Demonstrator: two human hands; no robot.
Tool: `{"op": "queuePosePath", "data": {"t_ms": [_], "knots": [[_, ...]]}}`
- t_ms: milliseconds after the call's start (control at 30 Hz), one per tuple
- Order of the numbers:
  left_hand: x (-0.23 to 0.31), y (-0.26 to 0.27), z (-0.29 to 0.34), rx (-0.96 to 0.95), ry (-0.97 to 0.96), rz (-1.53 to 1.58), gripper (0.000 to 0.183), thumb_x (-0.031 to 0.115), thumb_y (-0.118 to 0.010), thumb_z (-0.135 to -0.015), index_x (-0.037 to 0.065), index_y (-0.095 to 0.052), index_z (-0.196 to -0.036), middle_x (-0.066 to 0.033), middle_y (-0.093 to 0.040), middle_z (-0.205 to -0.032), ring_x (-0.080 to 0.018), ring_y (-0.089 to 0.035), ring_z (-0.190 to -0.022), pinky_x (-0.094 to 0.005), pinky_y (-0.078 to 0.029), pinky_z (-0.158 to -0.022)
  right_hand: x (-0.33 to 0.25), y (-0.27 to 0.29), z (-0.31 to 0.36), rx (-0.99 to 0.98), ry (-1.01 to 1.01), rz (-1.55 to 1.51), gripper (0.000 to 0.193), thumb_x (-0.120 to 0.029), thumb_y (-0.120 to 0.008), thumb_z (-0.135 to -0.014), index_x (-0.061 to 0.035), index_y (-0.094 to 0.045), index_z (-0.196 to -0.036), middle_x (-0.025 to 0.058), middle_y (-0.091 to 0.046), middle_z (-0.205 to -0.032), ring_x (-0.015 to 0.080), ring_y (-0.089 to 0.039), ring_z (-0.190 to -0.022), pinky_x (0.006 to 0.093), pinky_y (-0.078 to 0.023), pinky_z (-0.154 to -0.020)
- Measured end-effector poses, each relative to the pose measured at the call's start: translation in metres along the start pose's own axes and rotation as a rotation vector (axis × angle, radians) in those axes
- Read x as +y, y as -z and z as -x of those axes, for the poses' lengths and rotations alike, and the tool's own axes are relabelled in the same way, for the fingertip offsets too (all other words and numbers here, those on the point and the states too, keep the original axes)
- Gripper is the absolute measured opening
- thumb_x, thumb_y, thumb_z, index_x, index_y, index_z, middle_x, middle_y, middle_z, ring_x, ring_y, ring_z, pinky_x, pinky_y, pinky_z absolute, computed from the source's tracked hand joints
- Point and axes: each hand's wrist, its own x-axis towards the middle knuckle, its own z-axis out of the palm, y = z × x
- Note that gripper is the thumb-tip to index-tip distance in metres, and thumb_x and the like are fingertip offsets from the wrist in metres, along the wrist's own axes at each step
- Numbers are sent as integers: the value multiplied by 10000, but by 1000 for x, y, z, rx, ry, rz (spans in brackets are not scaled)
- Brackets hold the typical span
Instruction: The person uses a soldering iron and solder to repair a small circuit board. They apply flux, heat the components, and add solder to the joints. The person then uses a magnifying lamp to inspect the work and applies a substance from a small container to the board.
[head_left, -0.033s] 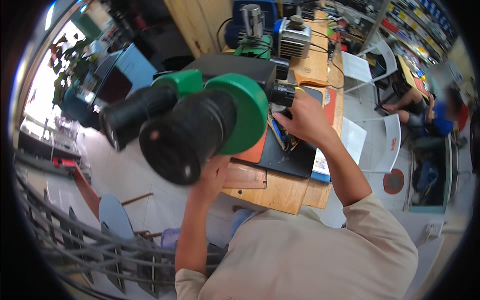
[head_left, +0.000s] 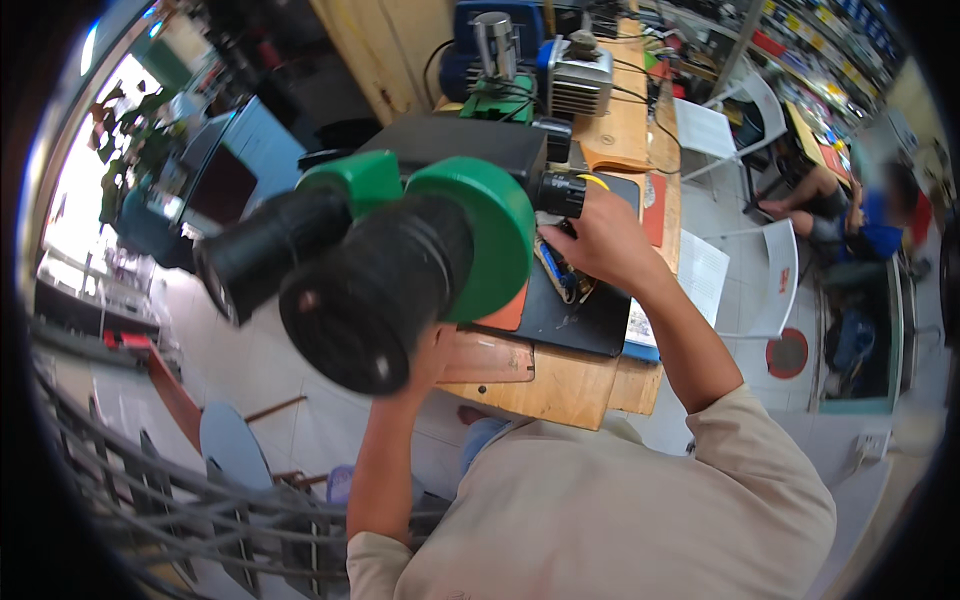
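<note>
Nothing has shifted since the earlier view: the right hand (head_left: 600,240) still curls its fingers around the microscope's black focus knob (head_left: 562,194) above the table (head_left: 560,385), left hand's fingers hidden behind the eyepieces (head_left: 340,270).

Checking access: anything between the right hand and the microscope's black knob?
Nothing visible. The right hand is already at the black knob, fingers against it. The green and black eyepiece head sits left of the hand, not between them.
</note>
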Motion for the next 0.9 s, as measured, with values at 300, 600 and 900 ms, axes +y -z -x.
{"op": "queuePosePath", "data": {"t_ms": [300,600,900], "knots": [[-89,-20,-27,-125,-246,-108,342,181,-784,-1018,28,-733,-1320,-159,-759,-1242,-310,-730,-1113,-456,-579,-962,-48,19,38,284,-339,-230,394,-170,-875,-872,4,-731,-1195,137,-693,-1021,279,-684,-876,400,-553,-776],[-24,14,-26,-658,-87,692,333,125,-776,-1008,-1,-711,-1309,-154,-730,-1295,-255,-726,-1114,-410,-584,-994,-189,-59,87,355,-697,-444,357,-268,-922,-926,-2,-720,-1051,80,-695,-847,137,-662,-692,295,-538,-622],[-9,25,-37,-719,-344,676,368,-3,-697,-1028,-59,-608,-1381,-203,-635,-1239,-360,-702,-1050,-397,-599,-865,-191,-57,101,452,-589,-431,412,-328,-912,-934,-1,-667,-982,109,-669,-778,210,-667,-652,345,-535,-597]]}}
